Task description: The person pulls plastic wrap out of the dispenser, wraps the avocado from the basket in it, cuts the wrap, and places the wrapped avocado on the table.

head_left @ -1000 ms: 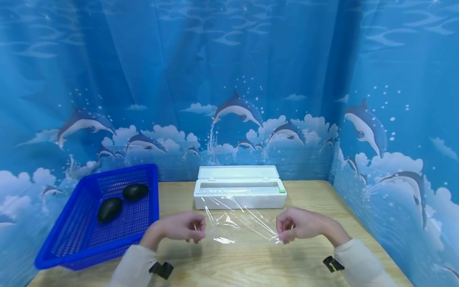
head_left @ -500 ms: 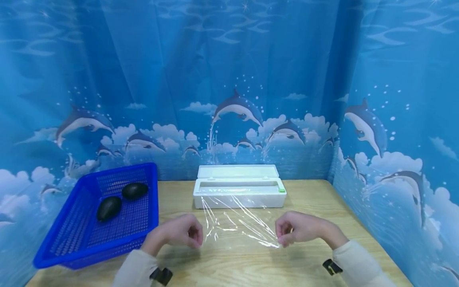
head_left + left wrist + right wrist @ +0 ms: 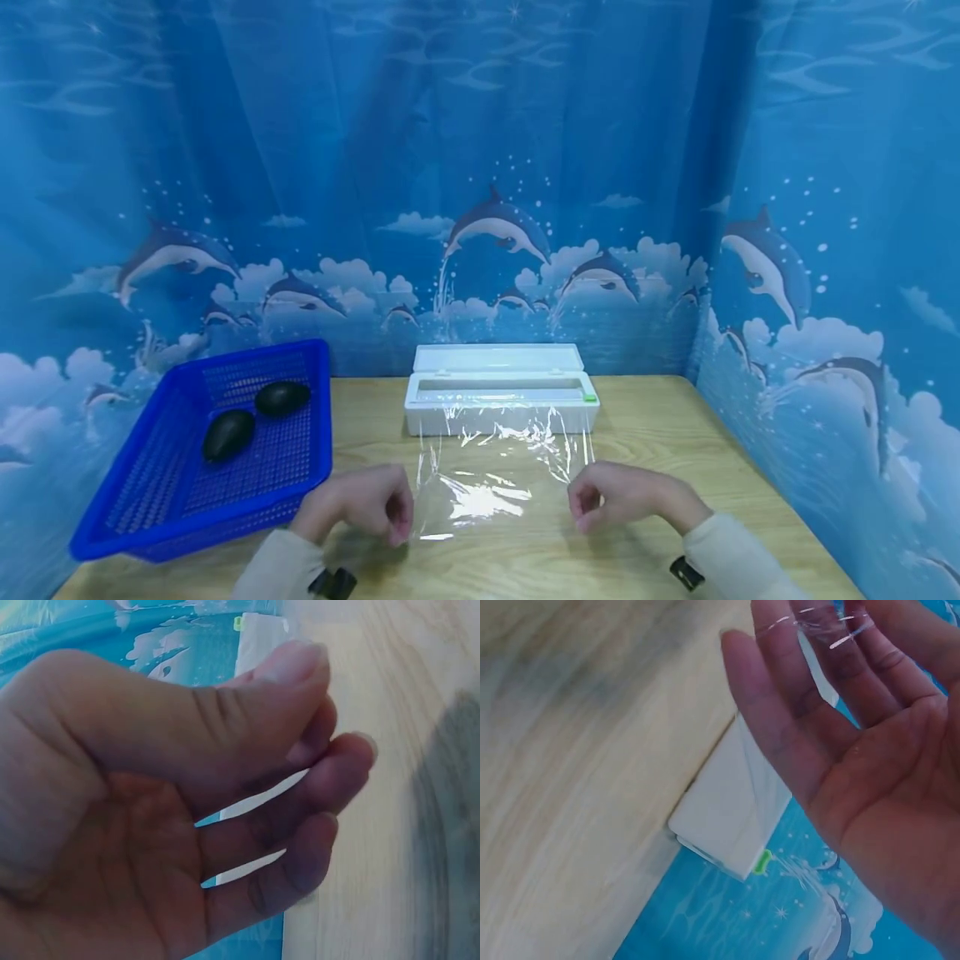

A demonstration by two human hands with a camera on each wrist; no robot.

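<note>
A sheet of clear film runs from the open white box toward the front, between the two hands. My left hand pinches the film's left front corner, thumb against the index finger in the left wrist view. On the other side my right hand pinches the right corner; a bit of film glints across its fingers in the right wrist view. The box has its lid raised at the back and a green piece at its right end.
At the left a blue mesh basket holds two dark oval items, one nearer than the other. The wooden table meets a blue dolphin-print curtain at the back and right.
Both hands have moved toward the table's front edge and lower. Between them the film has lengthened and spread flatter. The box and basket hold their places.
</note>
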